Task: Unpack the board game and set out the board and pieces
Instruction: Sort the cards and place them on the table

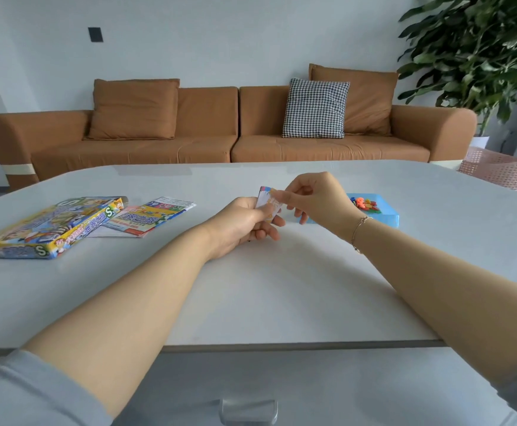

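Over the middle of the white table (251, 287), my left hand (244, 224) grips a small stack of game cards (266, 198). My right hand (315, 199) pinches the top of the stack from the right. The colourful game box (45, 227) lies flat at the left. Beside it sits the folded board with paper sheets (151, 215). Behind my right hand is a blue tray (383, 210) with small coloured pieces (364, 202) in it, partly hidden by the hand.
A brown sofa (220, 142) with cushions runs behind the table. A pink laundry basket (503, 172) and a potted plant (478, 56) stand at the right. The table's near edge has a metal clip (248, 410) below it.
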